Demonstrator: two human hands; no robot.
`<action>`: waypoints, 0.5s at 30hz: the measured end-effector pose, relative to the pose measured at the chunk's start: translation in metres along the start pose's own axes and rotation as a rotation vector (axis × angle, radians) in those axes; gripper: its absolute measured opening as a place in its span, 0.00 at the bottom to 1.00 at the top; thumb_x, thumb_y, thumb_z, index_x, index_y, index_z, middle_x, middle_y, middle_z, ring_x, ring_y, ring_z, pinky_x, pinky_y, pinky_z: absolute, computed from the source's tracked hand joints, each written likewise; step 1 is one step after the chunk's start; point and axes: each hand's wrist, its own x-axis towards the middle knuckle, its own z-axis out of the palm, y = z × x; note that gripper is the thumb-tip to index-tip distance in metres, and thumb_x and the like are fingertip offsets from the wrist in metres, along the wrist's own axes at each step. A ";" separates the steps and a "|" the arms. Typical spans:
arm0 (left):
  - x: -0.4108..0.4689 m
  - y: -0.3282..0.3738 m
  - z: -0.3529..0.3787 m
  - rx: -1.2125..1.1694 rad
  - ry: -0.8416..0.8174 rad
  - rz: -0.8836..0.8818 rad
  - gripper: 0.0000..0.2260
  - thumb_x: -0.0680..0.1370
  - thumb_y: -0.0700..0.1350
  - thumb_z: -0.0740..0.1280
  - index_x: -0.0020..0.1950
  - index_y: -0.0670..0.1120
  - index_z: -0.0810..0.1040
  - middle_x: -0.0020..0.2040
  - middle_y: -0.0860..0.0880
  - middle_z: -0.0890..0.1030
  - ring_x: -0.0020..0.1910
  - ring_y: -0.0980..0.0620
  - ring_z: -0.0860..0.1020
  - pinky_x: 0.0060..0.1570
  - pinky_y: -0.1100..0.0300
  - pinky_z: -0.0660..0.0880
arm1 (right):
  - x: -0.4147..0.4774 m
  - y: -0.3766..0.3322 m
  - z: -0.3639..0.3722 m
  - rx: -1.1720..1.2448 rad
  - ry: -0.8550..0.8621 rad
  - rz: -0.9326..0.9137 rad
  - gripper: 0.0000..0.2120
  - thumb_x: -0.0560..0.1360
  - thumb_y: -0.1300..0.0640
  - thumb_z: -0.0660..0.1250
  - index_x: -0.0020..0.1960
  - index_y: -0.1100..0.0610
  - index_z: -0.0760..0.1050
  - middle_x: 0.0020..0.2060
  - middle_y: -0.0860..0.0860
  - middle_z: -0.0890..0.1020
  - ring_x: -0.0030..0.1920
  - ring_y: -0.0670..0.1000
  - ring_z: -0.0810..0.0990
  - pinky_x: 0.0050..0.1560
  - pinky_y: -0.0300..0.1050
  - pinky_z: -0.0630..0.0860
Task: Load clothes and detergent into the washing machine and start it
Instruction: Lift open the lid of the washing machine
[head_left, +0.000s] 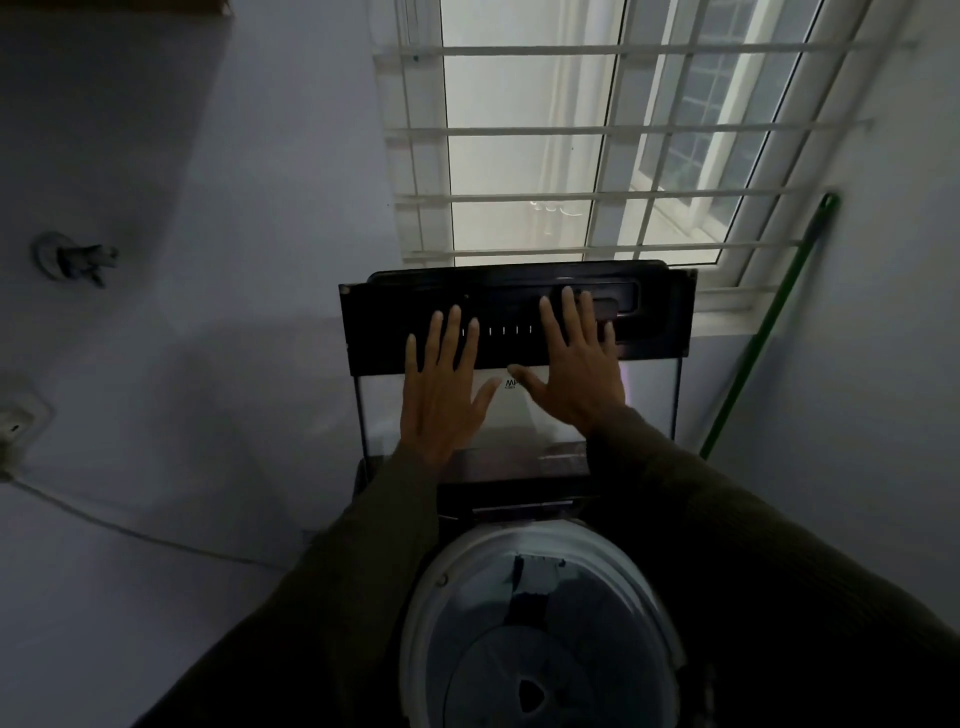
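Touching the raised lid, left hand and right hand spread flat; barred window behind.

Dark olive knit sleeves reach the wrists; left grip and right grip bare.

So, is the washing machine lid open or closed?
Open. The lid stands raised, the left hand and right hand flat on it; the drum shows below.

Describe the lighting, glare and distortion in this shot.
Head view: the bright window washes out and backlights the scene; walls and sleeves are dim. Head view: the raised washer lid reads near-black, with the left hand and right hand flat on it. Head view: wide-angle lens bows the window bars and green pole.
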 end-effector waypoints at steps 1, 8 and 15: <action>-0.014 0.003 0.001 -0.004 -0.013 0.003 0.35 0.80 0.65 0.43 0.82 0.46 0.48 0.82 0.43 0.46 0.81 0.43 0.45 0.77 0.38 0.49 | -0.013 -0.002 0.005 -0.001 -0.008 -0.004 0.45 0.76 0.29 0.54 0.80 0.52 0.40 0.79 0.56 0.38 0.78 0.58 0.35 0.76 0.64 0.43; -0.113 0.036 0.010 -0.108 -0.195 0.018 0.34 0.79 0.64 0.42 0.81 0.49 0.50 0.82 0.44 0.48 0.81 0.44 0.45 0.77 0.37 0.49 | -0.118 -0.014 0.033 -0.097 -0.169 0.058 0.43 0.77 0.30 0.52 0.80 0.53 0.38 0.79 0.57 0.37 0.78 0.58 0.35 0.76 0.65 0.46; -0.192 0.075 0.023 -0.156 -0.249 0.183 0.30 0.80 0.61 0.53 0.79 0.48 0.61 0.80 0.42 0.58 0.79 0.42 0.56 0.75 0.37 0.58 | -0.230 -0.011 0.035 -0.040 -0.256 0.210 0.41 0.78 0.32 0.52 0.80 0.52 0.40 0.79 0.55 0.37 0.78 0.56 0.35 0.76 0.63 0.43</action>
